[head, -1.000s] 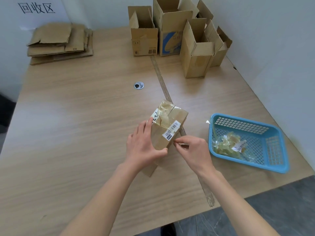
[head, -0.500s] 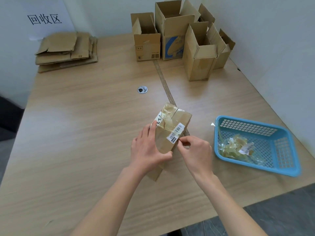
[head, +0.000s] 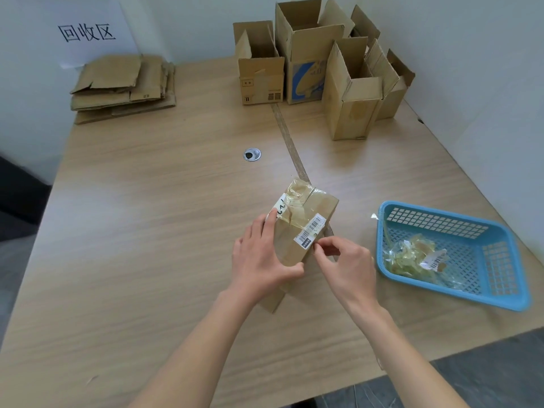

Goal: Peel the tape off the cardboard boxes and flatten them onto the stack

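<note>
A small brown cardboard box [head: 322, 203], wrapped in clear yellowish tape with a barcode label [head: 310, 234], stands tilted on the wooden table near its middle. My left hand [head: 260, 256] clasps the box's near left side, thumb across its front. My right hand [head: 343, 262] pinches at the tape edge just below the barcode label, thumb and forefinger together. A stack of flattened cardboard [head: 123, 86] lies at the far left corner, under a wall sign with printed characters.
Several open upright cardboard boxes [head: 312, 60] stand at the far right of the table. A blue plastic basket [head: 497, 278] holding crumpled peeled tape and a label sits to the right of my hands. A round cable grommet [head: 252, 154] is mid-table. The table's near edge is close.
My right hand's fingers have shifted slightly along the box's edge under the barcode label, still pinching. My left hand keeps its hold. The camera view has tilted a little.
</note>
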`<state>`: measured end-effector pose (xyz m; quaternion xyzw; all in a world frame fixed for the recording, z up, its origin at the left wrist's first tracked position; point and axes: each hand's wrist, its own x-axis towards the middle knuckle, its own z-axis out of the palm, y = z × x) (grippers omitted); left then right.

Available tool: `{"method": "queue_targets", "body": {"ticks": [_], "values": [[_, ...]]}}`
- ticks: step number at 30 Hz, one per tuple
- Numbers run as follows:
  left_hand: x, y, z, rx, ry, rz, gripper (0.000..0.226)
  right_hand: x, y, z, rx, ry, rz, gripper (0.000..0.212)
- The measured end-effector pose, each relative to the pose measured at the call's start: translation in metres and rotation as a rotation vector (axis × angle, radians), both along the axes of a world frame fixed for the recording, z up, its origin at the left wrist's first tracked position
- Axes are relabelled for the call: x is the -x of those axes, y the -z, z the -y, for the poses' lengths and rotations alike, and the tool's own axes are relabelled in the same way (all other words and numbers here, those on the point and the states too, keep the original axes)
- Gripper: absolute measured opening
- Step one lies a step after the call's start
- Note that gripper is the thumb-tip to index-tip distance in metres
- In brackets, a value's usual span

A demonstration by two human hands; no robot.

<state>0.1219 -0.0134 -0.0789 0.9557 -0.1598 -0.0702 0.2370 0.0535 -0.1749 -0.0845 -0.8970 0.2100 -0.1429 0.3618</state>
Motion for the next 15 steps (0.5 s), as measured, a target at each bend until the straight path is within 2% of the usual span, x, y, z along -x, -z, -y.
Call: {"method": "queue_targets", "body": {"ticks": [10,15], "values": [[0.0002,0.0002,-0.0013,-0.034,0.019,0.024,0.121,-0.0045,-0.0043,0.0025,0.04,-0.015,-0.05,0.005],[-0.0008,0.0019,-0.0011,-0.059,0.013,0.046,0.121,-0.0068,-0.0045,-0.0028,0.164,-0.01,-0.108,0.01]]}}
